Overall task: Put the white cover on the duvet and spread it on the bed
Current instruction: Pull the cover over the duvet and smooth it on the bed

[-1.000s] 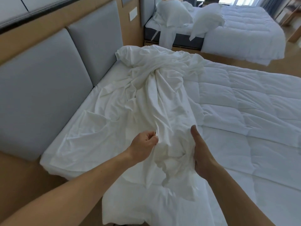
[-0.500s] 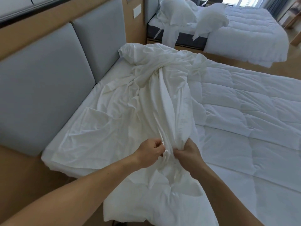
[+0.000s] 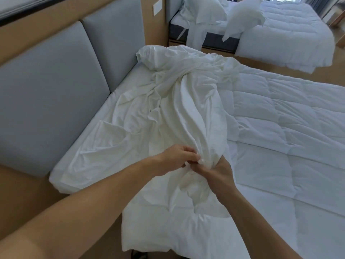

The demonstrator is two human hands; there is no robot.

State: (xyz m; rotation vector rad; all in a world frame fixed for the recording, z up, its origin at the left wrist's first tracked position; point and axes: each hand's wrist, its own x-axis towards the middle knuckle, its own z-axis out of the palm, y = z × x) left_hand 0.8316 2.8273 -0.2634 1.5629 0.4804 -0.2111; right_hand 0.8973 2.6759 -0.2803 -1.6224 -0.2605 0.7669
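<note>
The left hand (image 3: 177, 157) and right hand (image 3: 218, 172) both pinch one bunched fold of the white cover (image 3: 186, 109), which lies crumpled near the headboard (image 3: 56, 90), partly on the duvet (image 3: 280, 146). Best to feel along for the opening (go slowly), then pull it wide.

Bare forearms extended, left hand (image 3: 174, 158) touching right hand (image 3: 216, 171), fingers (image 3: 189, 149) curled

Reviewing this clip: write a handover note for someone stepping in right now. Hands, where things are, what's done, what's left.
Left hand and right hand: close together, both pinching a gathered fold of the white cover.
White cover: bunched along the head end of the bed, overlapping the duvet's edge.
Duvet: lying flat on the bed, quilting bare.
Done: both laid out.
Left: get the duvet inside the cover, then spread it.
</note>
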